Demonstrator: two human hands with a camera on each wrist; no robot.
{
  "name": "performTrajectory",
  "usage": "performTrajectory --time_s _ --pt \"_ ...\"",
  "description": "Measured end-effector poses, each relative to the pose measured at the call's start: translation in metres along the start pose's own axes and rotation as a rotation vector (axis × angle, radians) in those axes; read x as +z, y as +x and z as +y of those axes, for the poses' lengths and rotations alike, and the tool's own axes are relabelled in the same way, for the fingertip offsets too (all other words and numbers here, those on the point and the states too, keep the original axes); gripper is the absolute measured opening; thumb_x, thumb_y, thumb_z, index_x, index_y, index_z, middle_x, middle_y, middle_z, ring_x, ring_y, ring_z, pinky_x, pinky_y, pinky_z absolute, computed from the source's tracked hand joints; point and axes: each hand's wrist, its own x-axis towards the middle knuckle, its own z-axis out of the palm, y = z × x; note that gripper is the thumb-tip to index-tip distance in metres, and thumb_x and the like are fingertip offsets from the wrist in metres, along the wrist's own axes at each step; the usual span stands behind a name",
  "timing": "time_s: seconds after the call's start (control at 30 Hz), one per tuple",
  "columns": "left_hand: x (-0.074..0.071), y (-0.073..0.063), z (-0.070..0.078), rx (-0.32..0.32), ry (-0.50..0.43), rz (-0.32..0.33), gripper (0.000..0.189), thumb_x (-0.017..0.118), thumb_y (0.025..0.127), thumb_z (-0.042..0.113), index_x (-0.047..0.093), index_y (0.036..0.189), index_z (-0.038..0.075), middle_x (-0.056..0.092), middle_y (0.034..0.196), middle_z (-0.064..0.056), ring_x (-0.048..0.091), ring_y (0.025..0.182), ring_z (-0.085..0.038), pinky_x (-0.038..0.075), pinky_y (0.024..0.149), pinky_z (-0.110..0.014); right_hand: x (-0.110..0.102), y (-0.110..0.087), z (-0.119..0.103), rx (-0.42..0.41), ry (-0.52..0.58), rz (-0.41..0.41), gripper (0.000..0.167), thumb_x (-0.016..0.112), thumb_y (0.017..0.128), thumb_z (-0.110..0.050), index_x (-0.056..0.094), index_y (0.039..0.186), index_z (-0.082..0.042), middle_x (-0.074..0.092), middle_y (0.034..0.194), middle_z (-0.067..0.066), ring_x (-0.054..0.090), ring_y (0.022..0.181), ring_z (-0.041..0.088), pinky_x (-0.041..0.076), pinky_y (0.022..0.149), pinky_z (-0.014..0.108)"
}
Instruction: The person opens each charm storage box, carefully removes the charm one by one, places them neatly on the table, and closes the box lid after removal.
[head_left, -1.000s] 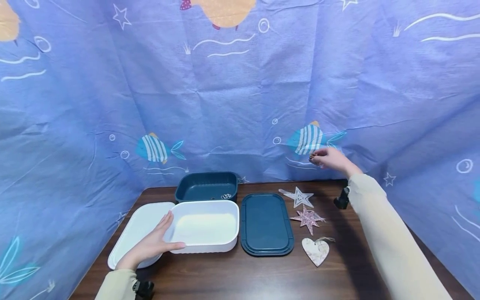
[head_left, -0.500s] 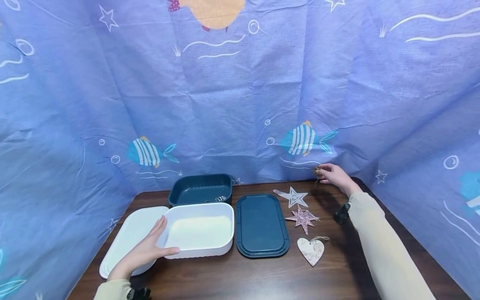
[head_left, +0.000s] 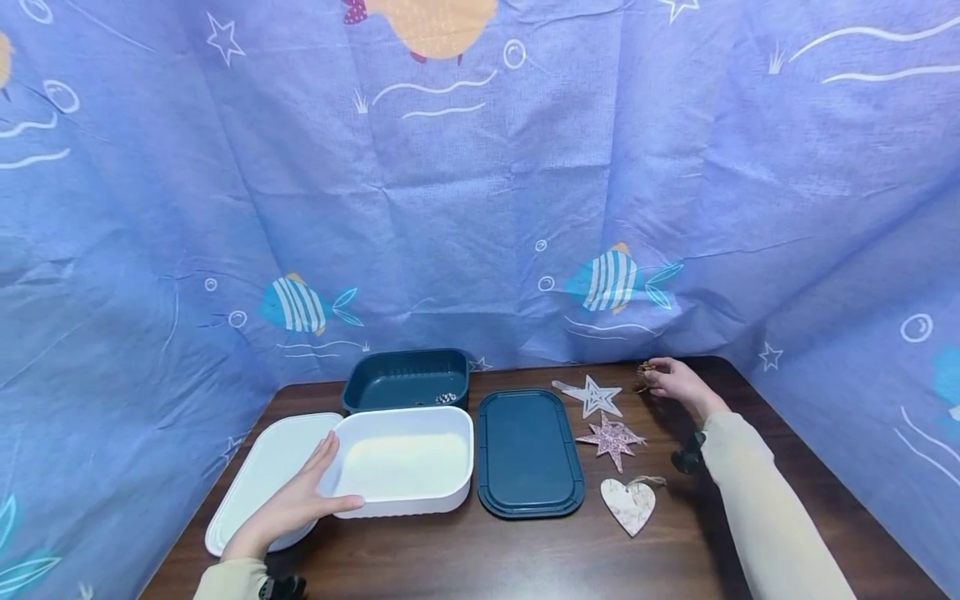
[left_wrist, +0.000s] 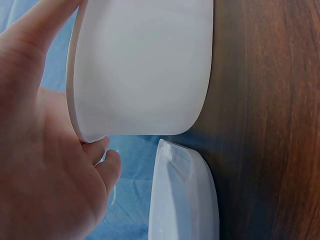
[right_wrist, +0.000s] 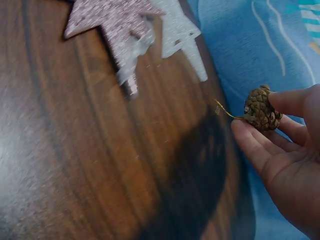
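Observation:
A small brown pine cone ornament (right_wrist: pixel 262 109) with a thin gold string is pinched between the thumb and fingers of my right hand (head_left: pixel 681 387) near the back right of the table. My left hand (head_left: pixel 288 502) holds the left end of a white plastic box (head_left: pixel 411 507), thumb along its near side and fingers at the far corner. In the head view a white star (head_left: pixel 596 397), a pink glitter star (head_left: pixel 611 440) and a white heart ornament (head_left: pixel 630 505) lie in a column left of my right arm. The pine cone is partly hidden by fingers.
A white lid (head_left: pixel 258 479) lies under my left forearm. Behind the white box stands a dark blue box (head_left: pixel 405 367) with a small speckled thing (head_left: pixel 446 398) inside. A dark blue lid (head_left: pixel 529 454) lies right of the white box. A blue curtain (head_left: pixel 480 183) hangs behind the table.
My right hand has come down with the pine cone, from in front of the curtain toward the table's back right. My left hand has stayed on the white box.

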Motion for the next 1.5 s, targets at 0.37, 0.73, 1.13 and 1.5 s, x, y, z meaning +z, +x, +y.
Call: performTrajectory --time_s 0.37,0.73,1.13,1.5 --pt "-0.001 0.002 -0.001 0.003 -0.011 0.003 0.118 0.078 0.084 0.051 0.004 0.159 -0.003 -0.007 0.166 -0.024 -0.007 0.151 -0.047 0.007 0.114 -0.071 -0.001 -0.007 0.015 0.007 -0.068 0.011 0.054 0.049 0.104 -0.006 0.026 0.141 0.026 0.044 0.133 0.045 0.061 0.112 0.039 0.058 0.086 0.040" --pt "0.002 0.002 -0.004 0.004 0.001 0.006 0.118 0.079 0.084 0.050 0.006 0.159 -0.004 -0.006 0.166 -0.025 -0.005 0.150 -0.048 0.008 0.114 -0.070 -0.011 -0.015 0.031 0.009 -0.209 0.170 0.053 0.065 0.097 -0.010 0.043 0.133 0.021 0.055 0.118 0.039 0.068 0.079 0.021 0.057 0.064 0.025" --pt "-0.001 0.001 -0.004 0.031 0.005 0.024 0.118 0.079 0.084 0.049 0.005 0.159 -0.005 -0.006 0.165 -0.026 -0.005 0.150 -0.049 0.008 0.114 -0.071 -0.017 -0.017 0.040 0.038 -0.145 0.249 0.051 0.067 0.095 -0.011 0.044 0.129 0.019 0.060 0.107 0.029 0.061 0.067 0.007 0.054 0.058 0.024" --pt "0.001 0.002 -0.005 0.020 -0.003 0.015 0.117 0.079 0.084 0.049 0.006 0.159 -0.004 -0.007 0.166 -0.025 -0.006 0.150 -0.048 0.008 0.114 -0.071 -0.009 -0.014 0.043 0.046 -0.189 0.274 0.067 0.072 0.093 -0.018 0.038 0.137 0.020 0.059 0.118 0.038 0.062 0.066 0.003 0.052 0.058 0.020"
